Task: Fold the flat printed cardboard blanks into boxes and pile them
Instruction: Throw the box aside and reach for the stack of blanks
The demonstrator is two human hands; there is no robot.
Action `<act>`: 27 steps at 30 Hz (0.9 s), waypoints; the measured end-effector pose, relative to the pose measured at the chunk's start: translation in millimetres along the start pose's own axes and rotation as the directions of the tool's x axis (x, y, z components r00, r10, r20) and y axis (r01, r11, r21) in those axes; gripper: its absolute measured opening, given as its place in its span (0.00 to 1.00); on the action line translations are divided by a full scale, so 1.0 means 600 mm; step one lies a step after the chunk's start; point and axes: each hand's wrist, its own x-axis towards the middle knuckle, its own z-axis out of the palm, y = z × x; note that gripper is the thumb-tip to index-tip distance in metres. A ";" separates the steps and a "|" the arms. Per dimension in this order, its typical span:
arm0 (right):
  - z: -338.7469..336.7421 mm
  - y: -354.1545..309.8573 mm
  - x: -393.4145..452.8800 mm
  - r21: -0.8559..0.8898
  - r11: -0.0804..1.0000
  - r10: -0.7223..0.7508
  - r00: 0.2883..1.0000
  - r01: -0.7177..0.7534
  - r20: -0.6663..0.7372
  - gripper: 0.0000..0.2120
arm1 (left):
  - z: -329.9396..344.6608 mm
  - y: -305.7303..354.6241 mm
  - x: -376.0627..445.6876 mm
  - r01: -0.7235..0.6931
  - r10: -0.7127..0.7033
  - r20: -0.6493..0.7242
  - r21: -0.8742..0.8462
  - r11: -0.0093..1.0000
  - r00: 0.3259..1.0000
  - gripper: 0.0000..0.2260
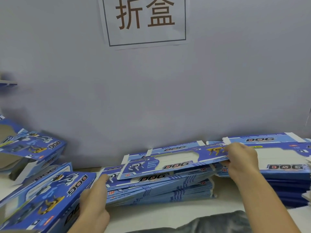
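Note:
A stack of flat blue printed "DOG" blanks (pixel 159 190) lies on the white table in front of me. My right hand (pixel 242 158) pinches the right end of the top blank (pixel 168 163), thumb under and fingers over, and that end is lifted off the stack. Straight fingers of my left hand (pixel 95 199) touch the left edge of the stack. Folded boxes (pixel 42 195) with window cut-outs are piled at the left.
A second, taller stack of flat blanks (pixel 286 174) sits at the right. More folded boxes (pixel 33 147) lean at the far left. A grey wall with a paper sign (pixel 144 21) stands right behind the table. Dark cloth (pixel 210 222) shows at the bottom edge.

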 end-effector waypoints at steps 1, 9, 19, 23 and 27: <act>0.001 0.003 0.000 -0.043 0.999 -0.015 1.000 0.014 -0.012 0.22 | 0.007 -0.001 -0.007 -0.068 0.074 -0.060 0.099 0.993 0.995 0.12; 0.018 0.002 -0.006 -0.117 0.989 -0.090 0.996 0.091 0.018 0.22 | 0.054 -0.015 -0.056 -0.832 0.655 0.531 0.457 0.313 0.538 0.28; 0.041 0.005 -0.023 -0.507 0.804 -0.301 0.948 0.311 0.104 0.21 | 0.138 -0.059 -0.027 -0.873 0.483 0.747 0.479 0.085 0.457 0.20; 0.087 0.015 -0.074 -0.659 0.368 -0.576 0.717 0.656 0.392 0.27 | 0.112 -0.048 -0.007 -0.910 0.450 0.799 0.286 0.300 0.399 0.20; 0.142 0.078 -0.128 -0.531 0.122 -0.476 0.519 0.838 0.710 0.29 | 0.099 -0.003 -0.026 -0.864 0.762 0.438 0.071 0.499 0.477 0.17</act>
